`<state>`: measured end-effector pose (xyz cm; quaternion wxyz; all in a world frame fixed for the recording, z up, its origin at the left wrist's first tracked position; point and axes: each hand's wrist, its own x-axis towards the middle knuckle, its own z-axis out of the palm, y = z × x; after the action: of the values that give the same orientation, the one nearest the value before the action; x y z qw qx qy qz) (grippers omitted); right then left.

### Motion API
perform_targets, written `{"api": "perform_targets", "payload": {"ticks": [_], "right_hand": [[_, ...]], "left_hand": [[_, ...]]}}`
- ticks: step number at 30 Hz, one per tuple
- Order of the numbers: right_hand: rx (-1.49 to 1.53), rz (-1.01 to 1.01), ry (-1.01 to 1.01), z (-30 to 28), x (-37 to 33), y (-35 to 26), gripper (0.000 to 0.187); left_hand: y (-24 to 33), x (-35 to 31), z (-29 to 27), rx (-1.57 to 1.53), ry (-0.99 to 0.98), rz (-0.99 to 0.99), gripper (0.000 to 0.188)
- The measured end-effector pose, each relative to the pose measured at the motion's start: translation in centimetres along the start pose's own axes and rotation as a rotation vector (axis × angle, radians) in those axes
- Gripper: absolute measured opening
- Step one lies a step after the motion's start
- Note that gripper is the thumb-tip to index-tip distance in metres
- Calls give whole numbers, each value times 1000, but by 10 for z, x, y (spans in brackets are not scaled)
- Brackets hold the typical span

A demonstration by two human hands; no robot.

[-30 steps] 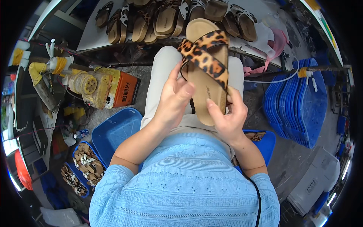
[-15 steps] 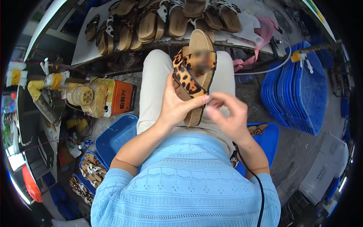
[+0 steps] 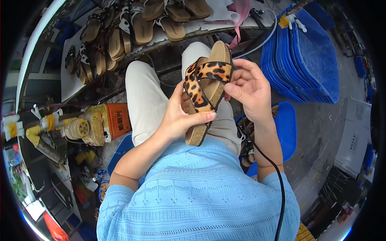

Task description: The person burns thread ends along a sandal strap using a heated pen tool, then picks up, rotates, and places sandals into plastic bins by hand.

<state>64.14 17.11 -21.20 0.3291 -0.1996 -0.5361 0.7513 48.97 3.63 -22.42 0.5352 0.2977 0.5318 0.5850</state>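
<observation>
A leopard-print sandal [image 3: 207,71] with crossed straps, dark edging and a cork sole is held up over my lap, its toe pointing away and a little right. My left hand [image 3: 181,114] grips it from the left, thumb laid across the sole's edge near the heel and the other fingers partly hidden behind the strap. On the right side, my right hand [image 3: 250,86] pinches the sole's edge beside the front strap, thumb and fingertips against it.
Several sandals [image 3: 142,28] lie on the bench ahead. Stacked blue bins [image 3: 297,56] stand at the right, and a blue bin [image 3: 287,128] with sandals sits beside my right forearm. An orange-and-yellow can [image 3: 118,120] is at left. A black cable [image 3: 277,168] runs along my right arm.
My right hand has moved up from near the heel to the sandal's front strap and now touches its edge. The sandal has tilted slightly rightward. The whole view has also shifted.
</observation>
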Motion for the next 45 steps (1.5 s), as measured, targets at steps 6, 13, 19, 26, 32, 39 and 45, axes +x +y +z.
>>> {"api": "perform_targets", "payload": {"ticks": [6,13,19,26,32,39,45], "right_hand": [[-47,-72,-52,-26,-2,-7,97],[-384,-8,-227,-48,-9,-17,56],[-420,-172,-154,-61,-27,-5,46],[-320,-159,61,-52,-58,-13,45],[-46,116,450,-86,-68,-16,56],[-25,-195,1003,-221,-163,-25,38],[13,-93,1356,-295,-263,56,35]], "left_hand": [[7,4,8,-136,-177,-226,92],[15,5,10,39,-225,-199,90],[14,19,6,483,-268,101,102],[12,27,34,843,-225,224,111],[3,39,53,863,-378,318,112],[32,67,6,791,-63,520,73],[32,53,-78,566,207,274,26]]}}
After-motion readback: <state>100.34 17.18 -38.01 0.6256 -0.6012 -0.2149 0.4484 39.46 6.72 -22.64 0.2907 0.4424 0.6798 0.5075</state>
